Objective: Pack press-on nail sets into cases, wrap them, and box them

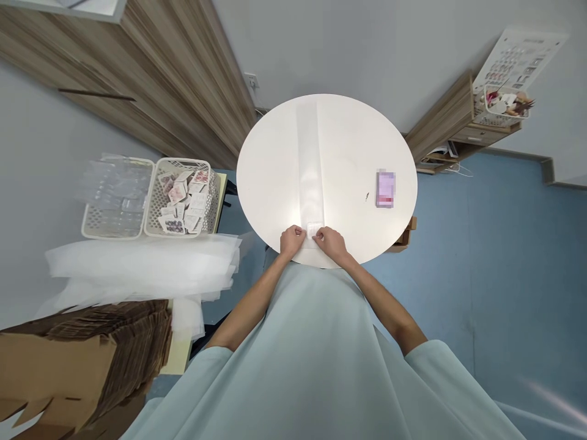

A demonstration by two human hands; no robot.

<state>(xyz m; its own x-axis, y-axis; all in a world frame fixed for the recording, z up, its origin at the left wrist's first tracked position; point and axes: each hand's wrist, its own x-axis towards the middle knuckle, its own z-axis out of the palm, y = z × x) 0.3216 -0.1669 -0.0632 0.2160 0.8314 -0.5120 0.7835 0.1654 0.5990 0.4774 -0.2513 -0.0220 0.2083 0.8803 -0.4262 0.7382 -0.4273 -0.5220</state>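
Observation:
A long translucent strip of packing wrap [310,153] lies lengthwise on the white round table [270,159]. On its near end rests a small, flat, whitish square packet [314,228], whose contents are too faint to make out. My left hand [292,240] is at the strip's left edge, its fingers curled together close to the packet; what they grip is hidden. From the other side, my right hand [332,244] has thumb and forefinger pinched at the packet's lower right corner. Farther right on the table are a purple blurred box [386,189] and a tiny dark object [367,197].
To the left, one white basket [149,201] holds printed packets, and beside it another holds clear plastic boxes [119,183]. Stacked wrap sheets [142,266] and flattened cardboard boxes [105,366] lie nearer. A wooden cabinet [183,67] stands behind left, a shelf unit [444,128] at right.

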